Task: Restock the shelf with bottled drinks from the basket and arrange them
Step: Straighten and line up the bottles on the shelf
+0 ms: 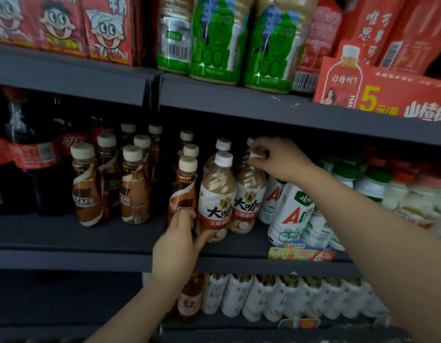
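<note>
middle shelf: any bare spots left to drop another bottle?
Bare shelf in front of the cola bottles and Nescafe bottles, and a gap between Nescafe rows. Crowded from the milk-coffee bottles rightward through the white AD bottles.

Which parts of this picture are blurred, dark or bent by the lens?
Head view: the white bottles at the far right are smeared by blur; the cola bottles sit in deep shadow; the shelf edge slants from wide-angle distortion; both milk-coffee bottles between the left hand and right hand look fairly sharp.

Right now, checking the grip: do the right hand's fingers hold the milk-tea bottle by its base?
No, the right hand pinches the cap of the right milk-tea bottle, not its base.
</note>
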`<action>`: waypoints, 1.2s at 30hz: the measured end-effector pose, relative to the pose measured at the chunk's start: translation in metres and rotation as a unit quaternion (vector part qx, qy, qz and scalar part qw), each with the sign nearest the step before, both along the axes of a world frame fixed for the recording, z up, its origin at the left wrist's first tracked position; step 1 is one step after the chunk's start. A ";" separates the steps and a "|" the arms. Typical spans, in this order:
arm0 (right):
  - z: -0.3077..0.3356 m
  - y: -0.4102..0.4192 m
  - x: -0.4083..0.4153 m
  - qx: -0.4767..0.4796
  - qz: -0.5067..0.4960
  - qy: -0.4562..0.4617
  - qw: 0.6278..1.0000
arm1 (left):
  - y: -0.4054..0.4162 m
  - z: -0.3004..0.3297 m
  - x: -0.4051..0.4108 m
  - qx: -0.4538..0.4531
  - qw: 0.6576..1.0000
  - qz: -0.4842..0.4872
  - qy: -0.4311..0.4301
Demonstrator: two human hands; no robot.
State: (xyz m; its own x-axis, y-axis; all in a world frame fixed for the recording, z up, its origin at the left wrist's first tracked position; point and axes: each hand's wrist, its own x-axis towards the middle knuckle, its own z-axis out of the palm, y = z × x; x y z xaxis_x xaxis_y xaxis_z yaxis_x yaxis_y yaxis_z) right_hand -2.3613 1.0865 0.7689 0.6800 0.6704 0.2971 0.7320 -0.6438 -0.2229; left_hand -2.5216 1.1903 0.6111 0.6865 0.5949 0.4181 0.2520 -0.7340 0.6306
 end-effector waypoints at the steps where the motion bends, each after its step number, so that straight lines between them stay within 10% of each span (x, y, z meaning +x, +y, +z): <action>1: 0.002 -0.002 0.000 -0.006 0.008 0.008 1.000 | -0.006 0.001 0.004 -0.020 0.999 0.008 0.025; 18: 0.012 -0.019 0.005 -0.062 0.004 0.032 0.998 | -0.015 0.020 0.035 0.117 0.966 0.070 0.222; 36: 0.004 0.002 -0.019 -0.016 -0.008 -0.073 0.997 | 0.010 0.010 -0.004 0.005 0.987 0.114 0.114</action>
State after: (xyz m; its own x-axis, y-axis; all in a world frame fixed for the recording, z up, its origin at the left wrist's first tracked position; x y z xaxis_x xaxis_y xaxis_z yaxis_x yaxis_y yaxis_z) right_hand -2.3805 1.0887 0.7732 0.6423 0.6701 0.3721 0.7444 -0.6609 -0.0947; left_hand -2.5256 1.2007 0.6213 0.6116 0.7416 0.2757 0.5460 -0.6478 0.5313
